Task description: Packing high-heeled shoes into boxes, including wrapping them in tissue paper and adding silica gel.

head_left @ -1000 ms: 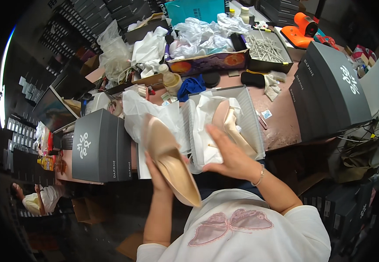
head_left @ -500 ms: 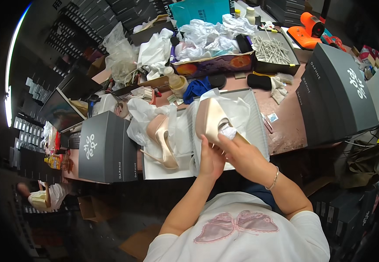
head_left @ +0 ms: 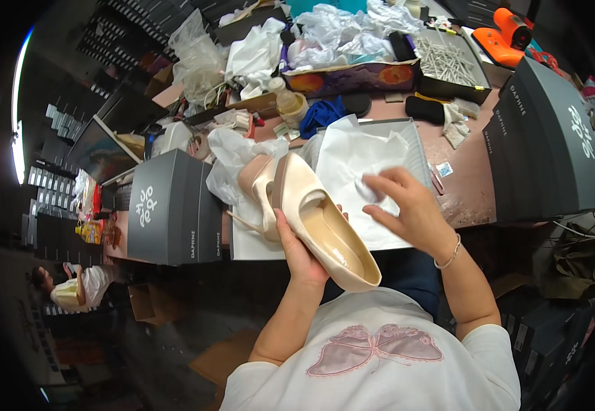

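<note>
My left hand (head_left: 299,255) grips a cream satin high-heeled pump (head_left: 325,229) from its near left side. The shoe is tilted with its toe up and its inside facing me; its heel is out of sight. At the fingertips of my right hand (head_left: 410,212) is a small white paper wad (head_left: 368,190), blurred by motion, above the white-lined shoe box (head_left: 417,154). The matching pump (head_left: 251,179) lies on its side at the left, on white tissue paper (head_left: 232,161), partly behind the held shoe.
Closed dark grey shoe boxes stand at left (head_left: 164,209) and right (head_left: 551,147). Behind are a purple carton (head_left: 352,79) of crumpled paper, a box of white sticks (head_left: 451,65), a bottle (head_left: 289,106) and a blue cloth (head_left: 321,116). Another person (head_left: 82,291) is at far left.
The held pump has come toward me and turned, showing its inside. My right hand has left the shoe and moved right with the paper wad that was in its toe opening.
</note>
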`<state>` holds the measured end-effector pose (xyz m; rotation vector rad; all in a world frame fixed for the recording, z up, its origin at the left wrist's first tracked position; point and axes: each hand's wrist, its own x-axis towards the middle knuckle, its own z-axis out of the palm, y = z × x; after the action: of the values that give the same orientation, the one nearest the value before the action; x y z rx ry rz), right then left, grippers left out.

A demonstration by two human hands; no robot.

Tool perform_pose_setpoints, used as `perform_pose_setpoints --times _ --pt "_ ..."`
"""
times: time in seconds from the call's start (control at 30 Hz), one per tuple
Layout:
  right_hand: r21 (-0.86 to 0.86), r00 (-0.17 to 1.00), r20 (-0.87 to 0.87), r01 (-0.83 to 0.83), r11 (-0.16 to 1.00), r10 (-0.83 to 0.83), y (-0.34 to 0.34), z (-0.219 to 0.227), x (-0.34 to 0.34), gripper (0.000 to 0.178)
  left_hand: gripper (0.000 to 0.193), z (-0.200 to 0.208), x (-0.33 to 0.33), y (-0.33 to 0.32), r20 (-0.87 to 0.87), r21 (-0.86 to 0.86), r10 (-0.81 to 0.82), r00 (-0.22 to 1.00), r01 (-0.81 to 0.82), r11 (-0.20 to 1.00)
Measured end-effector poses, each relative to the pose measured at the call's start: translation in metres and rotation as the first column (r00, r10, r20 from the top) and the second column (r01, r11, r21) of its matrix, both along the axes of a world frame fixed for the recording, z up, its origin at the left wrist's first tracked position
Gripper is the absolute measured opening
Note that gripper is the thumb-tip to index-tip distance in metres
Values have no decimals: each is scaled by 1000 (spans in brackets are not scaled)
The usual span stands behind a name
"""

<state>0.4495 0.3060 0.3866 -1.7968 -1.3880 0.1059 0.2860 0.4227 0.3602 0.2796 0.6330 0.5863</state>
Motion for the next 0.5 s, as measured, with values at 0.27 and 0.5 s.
perform_pose_setpoints --times 0.27,0.5 --pt "127 898 440 -85 988 21 56 -25 -23 27 70 20 5 -26 -93 80 7 996 1 997" --pt "-129 876 473 177 976 -96 8 -87 28 22 81 6 -22 25 17 67 -34 999 32 997"
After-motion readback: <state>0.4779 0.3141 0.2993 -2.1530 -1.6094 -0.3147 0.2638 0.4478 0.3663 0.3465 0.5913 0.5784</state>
